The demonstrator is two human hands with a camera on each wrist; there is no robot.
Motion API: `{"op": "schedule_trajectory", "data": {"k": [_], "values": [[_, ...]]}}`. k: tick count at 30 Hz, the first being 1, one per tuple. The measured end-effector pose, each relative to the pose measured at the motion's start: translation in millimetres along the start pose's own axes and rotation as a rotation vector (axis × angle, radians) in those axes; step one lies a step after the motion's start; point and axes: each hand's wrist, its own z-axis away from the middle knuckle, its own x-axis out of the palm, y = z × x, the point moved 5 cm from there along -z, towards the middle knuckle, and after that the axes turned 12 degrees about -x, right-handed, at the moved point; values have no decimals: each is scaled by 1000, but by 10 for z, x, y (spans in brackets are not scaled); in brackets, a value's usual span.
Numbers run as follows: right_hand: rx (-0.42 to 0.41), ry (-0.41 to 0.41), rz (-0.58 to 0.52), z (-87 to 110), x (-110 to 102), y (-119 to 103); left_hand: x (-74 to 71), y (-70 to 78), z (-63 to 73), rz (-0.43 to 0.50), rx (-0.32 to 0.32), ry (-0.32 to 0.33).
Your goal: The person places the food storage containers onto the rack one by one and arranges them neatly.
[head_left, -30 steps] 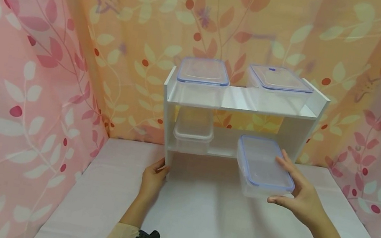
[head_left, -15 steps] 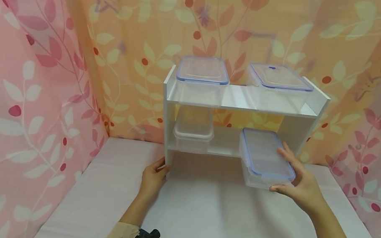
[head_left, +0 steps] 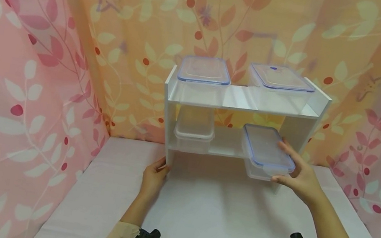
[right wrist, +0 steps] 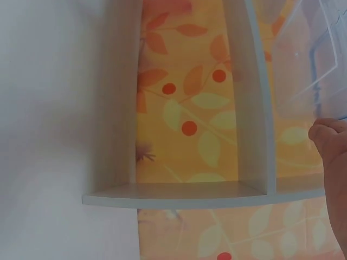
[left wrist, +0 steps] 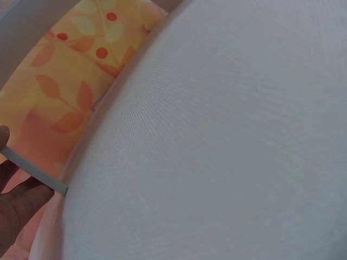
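My right hand (head_left: 299, 174) grips a clear food container (head_left: 269, 148) with a blue-edged lid by its right side, thumb in front and fingers along the lid edge. The container is at the lower shelf's right part, its front jutting past the shelf edge. In the right wrist view, the hand (right wrist: 332, 141) and part of the container (right wrist: 303, 65) show at the right edge. My left hand (head_left: 154, 178) pinches the left leg of the white shelf rack (head_left: 227, 136). The left wrist view shows those fingers (left wrist: 27, 203) around the thin white panel (left wrist: 35, 172).
On the top shelf stand two clear containers with blue-edged lids, one left (head_left: 204, 72) and one right (head_left: 281, 80). A white-lidded container (head_left: 194, 130) sits on the lower shelf's left. Under the rack lies a white cloth (head_left: 202, 223); patterned curtains (head_left: 142, 42) hang behind and beside.
My right hand has moved the container away from me and slightly up in view, onto or over the lower shelf. The left hand stays at the rack's leg.
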Motion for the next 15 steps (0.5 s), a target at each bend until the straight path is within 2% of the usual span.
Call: {"op": "schedule_trajectory", "data": {"k": [1,4,7,8,11,15], "values": [[5,0,-3,-14,-6,10,0,1,4,4,-3,0],[22,-4,-2,-56,-25,30,-6,128,102,-2,-12,-24],[35,-12,8,-93,-45,56,-3,152,117,-5,-21,-44],[41,-14,17,-103,-53,65,-2,151,116,-4,-22,-50],[69,-8,56,-132,-78,95,5,20,12,-1,-12,-36],[113,12,109,-166,-99,121,-3,-14,-14,1,-4,-26]]}}
